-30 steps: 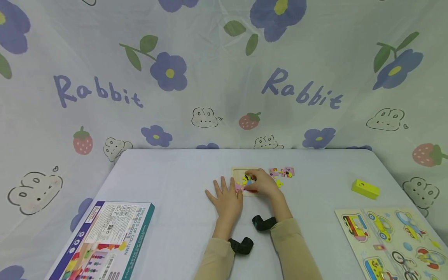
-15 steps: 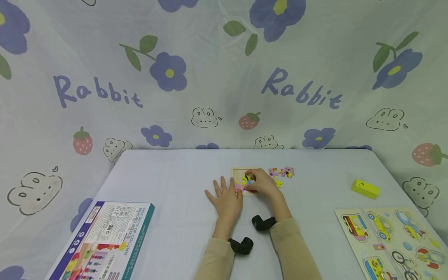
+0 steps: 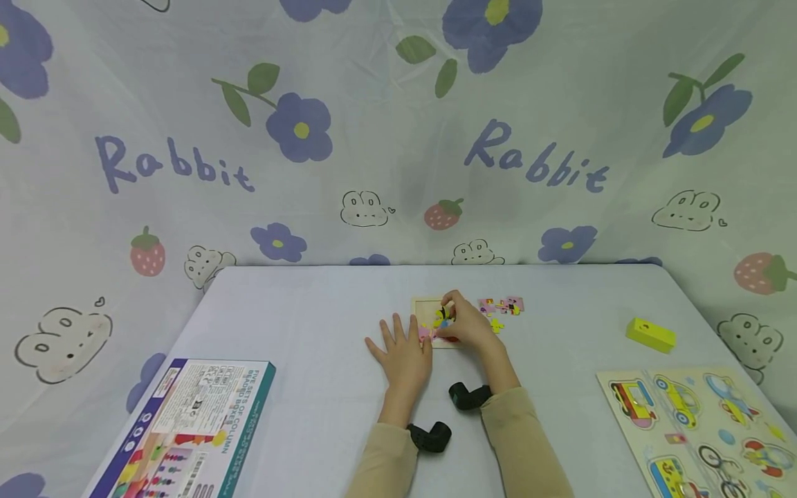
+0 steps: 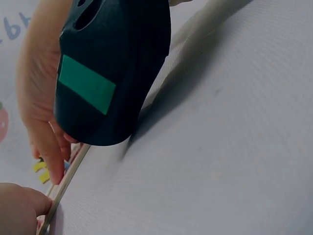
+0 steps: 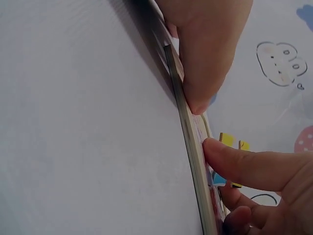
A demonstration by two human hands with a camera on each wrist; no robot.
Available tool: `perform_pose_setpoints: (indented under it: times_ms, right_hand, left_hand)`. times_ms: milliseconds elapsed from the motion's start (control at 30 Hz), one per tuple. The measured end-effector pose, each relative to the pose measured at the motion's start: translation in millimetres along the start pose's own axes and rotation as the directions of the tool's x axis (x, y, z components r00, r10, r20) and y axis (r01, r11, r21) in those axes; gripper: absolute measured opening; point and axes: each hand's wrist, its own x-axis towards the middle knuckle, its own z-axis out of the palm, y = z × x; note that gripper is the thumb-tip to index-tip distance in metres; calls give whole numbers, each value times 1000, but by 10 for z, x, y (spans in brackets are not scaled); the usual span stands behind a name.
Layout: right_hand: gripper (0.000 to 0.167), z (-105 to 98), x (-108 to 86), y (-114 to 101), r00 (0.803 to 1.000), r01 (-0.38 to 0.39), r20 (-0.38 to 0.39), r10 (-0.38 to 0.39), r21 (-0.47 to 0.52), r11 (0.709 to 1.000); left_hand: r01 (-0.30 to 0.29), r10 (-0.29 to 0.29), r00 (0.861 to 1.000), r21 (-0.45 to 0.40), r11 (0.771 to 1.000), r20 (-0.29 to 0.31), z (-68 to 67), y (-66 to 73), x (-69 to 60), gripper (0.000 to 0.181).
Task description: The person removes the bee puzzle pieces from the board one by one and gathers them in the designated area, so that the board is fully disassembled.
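The left hand (image 3: 406, 361) lies flat, fingers spread, with its fingertips at the left and near side of a small wooden puzzle tray (image 3: 418, 303). Above the tray, the right hand (image 3: 471, 326) pinches a yellow, black and blue puzzle piece (image 3: 443, 319) between thumb and fingers. In the right wrist view this piece (image 5: 226, 138) stands up from the tray (image 5: 195, 161) beside the right hand's thumb (image 5: 244, 164), while a left-hand finger (image 5: 200, 93) touches the tray's edge. Pink pieces (image 3: 425, 333) lie in the tray, partly hidden by the hands.
Several loose pieces (image 3: 512, 305) lie right of the tray, with a yellow one (image 3: 496, 325) nearer. Farther right are a yellow block (image 3: 650, 335) and a vehicle puzzle board (image 3: 679, 432). A large flat box (image 3: 199, 408) is at the front left.
The right hand's upper fingers have risen slightly, and the yellow, black and blue piece has tilted up with them. The left hand has stayed where it was.
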Motion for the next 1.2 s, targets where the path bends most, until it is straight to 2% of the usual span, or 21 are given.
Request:
perform_pose_setpoints:
  times_ms: [133, 367, 567, 767, 1067, 1200]
  right_hand:
    - [44, -32, -17, 28, 1000, 16, -7, -16, 75, 997]
    - [31, -127, -20, 109, 1000, 14, 4, -16, 245, 969]
    - [30, -190, -10, 167, 1000, 26, 1, -27, 307, 951]
    - [30, -267, -21, 223, 1000, -7, 0, 7, 374, 927]
    - [42, -472, -83, 395, 997, -58, -6, 71, 508, 859]
    - [38, -565, -131, 487, 995, -70, -28, 100, 528, 846]
  left_hand:
    - [1, -1, 1000, 2, 1000, 1, 6, -2, 0, 51]
    - [6, -6, 1000, 5, 1000, 2, 42, -12, 16, 51]
    - [15, -15, 1000, 5, 1000, 6, 51, -15, 20, 51]
    - [21, -21, 1000, 7, 1000, 12, 38, -8, 15, 52]
    - [16, -16, 1000, -6, 1000, -4, 32, -8, 11, 51]
    - [15, -15, 1000, -1, 1000, 1, 24, -7, 7, 51]
